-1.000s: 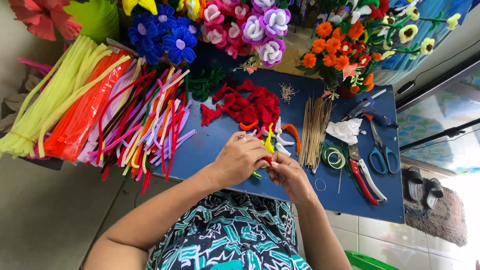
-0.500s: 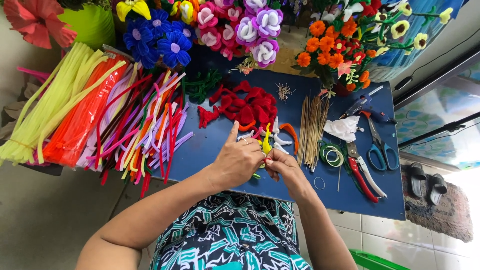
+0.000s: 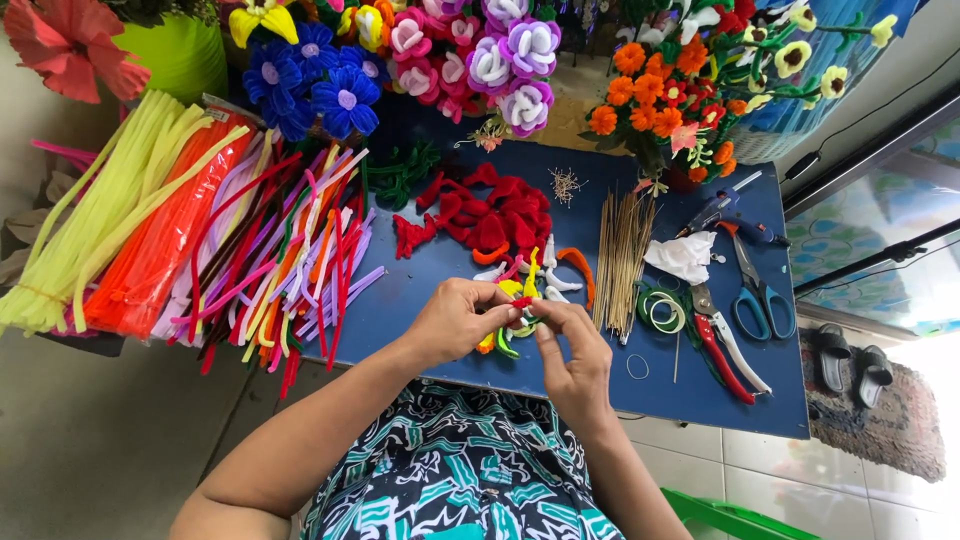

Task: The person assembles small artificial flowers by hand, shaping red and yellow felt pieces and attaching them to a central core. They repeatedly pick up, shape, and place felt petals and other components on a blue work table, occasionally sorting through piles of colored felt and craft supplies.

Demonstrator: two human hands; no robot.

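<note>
Small multicolour pipe-cleaner piece (image 3: 518,305) sits at the blue table's (image 3: 420,290) near edge, pinched between your left hand (image 3: 462,320) and right hand (image 3: 575,352). Both grip it. Red petal pile (image 3: 488,212) behind, bamboo sticks (image 3: 620,258) just right.

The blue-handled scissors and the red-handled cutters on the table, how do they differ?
The blue-handled scissors have two closed finger loops; the red-handled cutters have long straight grips instead. The scissors lie nearer the table's right edge, the cutters just left of them, closer to the rolls of green tape. Both lie flat on the blue table, untouched by either hand, with their handles toward the person.
</note>
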